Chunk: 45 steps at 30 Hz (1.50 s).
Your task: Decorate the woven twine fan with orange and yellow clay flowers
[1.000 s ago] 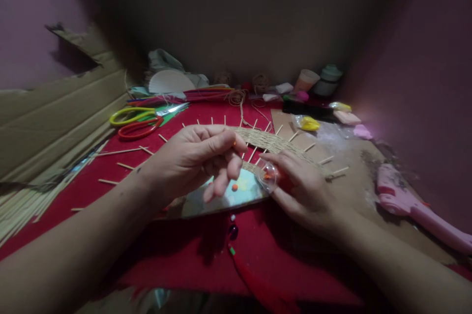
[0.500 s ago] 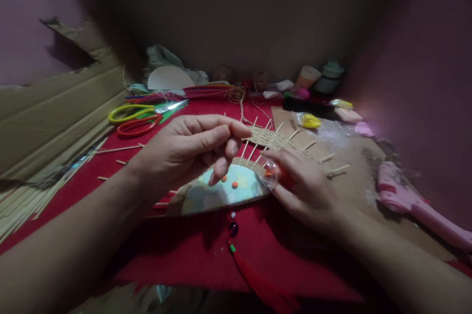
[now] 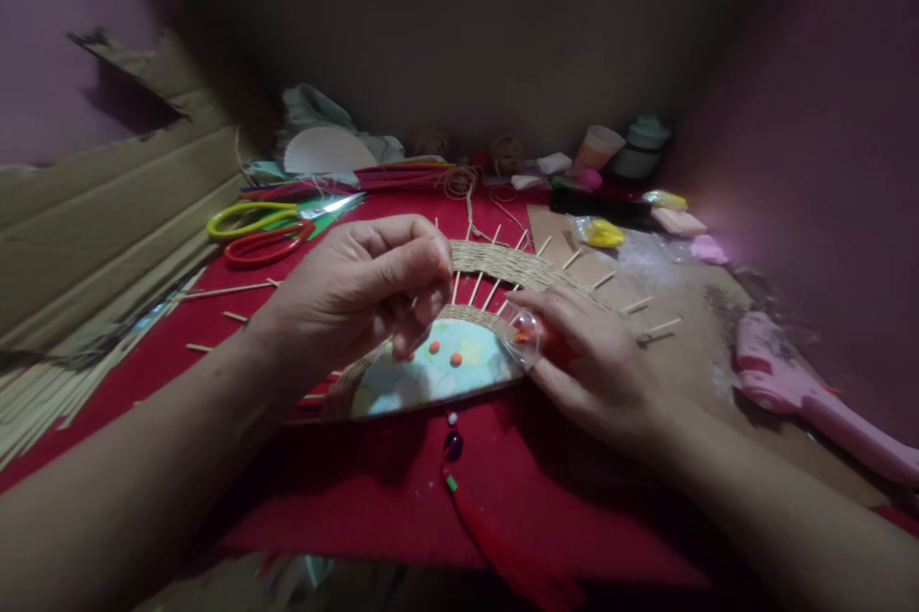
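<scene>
A half-round woven fan piece [image 3: 495,265] of straw rope and thin sticks lies on the red cloth [image 3: 373,487], with a pale flowered centre panel [image 3: 466,373]. Two small orange beads [image 3: 455,359] sit on that panel. My left hand [image 3: 359,291] hovers over the fan's left part, thumb and fingers pinched together; whether a bead sits between them I cannot tell. My right hand [image 3: 595,363] rests at the fan's right end and holds a small clear container [image 3: 524,339] with orange beads inside.
Yellow and red scissors [image 3: 265,231] lie at the back left beside cardboard sheets [image 3: 107,219] and loose sticks. A pink glue gun [image 3: 796,392] lies on the right. Clay packets, cups and twine rolls line the back. A bead-and-tassel string [image 3: 454,447] lies below the fan.
My left hand has drawn back to the left and up off the flowered panel, fingers curling in. A second orange bead now shows on the panel. My right hand stays put.
</scene>
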### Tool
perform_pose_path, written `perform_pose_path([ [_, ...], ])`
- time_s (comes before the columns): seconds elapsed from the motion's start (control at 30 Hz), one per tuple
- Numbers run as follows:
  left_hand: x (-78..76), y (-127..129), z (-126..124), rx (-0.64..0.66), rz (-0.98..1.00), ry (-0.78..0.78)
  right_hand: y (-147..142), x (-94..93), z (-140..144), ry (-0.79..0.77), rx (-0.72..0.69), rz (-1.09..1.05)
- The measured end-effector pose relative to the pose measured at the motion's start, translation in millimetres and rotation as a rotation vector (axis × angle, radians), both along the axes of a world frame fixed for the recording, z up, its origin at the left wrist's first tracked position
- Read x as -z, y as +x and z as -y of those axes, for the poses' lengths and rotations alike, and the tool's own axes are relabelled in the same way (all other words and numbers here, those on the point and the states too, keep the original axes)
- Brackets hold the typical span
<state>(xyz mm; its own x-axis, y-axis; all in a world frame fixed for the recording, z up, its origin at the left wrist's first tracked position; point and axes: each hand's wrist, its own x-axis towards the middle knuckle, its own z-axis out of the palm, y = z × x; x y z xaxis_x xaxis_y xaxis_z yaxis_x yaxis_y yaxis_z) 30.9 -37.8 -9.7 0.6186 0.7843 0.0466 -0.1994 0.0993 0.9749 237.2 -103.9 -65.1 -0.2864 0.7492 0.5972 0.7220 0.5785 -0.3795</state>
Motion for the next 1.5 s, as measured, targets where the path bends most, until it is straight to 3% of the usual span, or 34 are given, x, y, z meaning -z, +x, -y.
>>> perform_pose_path([
  [0.27, -1.9, 1.9, 5.8, 0.147, -0.02, -0.043, -1.2, -1.9, 0.0, -0.015, 0.005, -0.006],
  [0.5, 1.4, -0.1, 0.6, 0.023, -0.087, 0.021, -1.4, -1.8, 0.4, -0.017, 0.01, -0.004],
  [0.63, 1.7, -2.9, -1.5, 0.055, -0.115, 0.09, -1.0, -1.7, 0.2, -0.021, 0.008, -0.003],
  [0.87, -7.2, -4.1, -0.8, 0.164, -0.406, 0.323, -1.1, -1.1, -1.1, -0.026, 0.001, -0.012],
  [1.13, -8.8, -6.3, 0.2, 0.118, -0.414, 0.248, 0.2, -0.6, -0.9, -0.002, 0.0, -0.002],
  [1.37, -11.6, -8.7, -3.9, 0.1, -0.669, 0.522, 0.0, 0.3, -0.3, -0.004, -0.012, -0.021],
  [1.5, -12.2, -15.2, -10.4, 0.281, -0.707, 0.667, 0.2, 0.1, -1.1, -0.008, -0.013, -0.015],
])
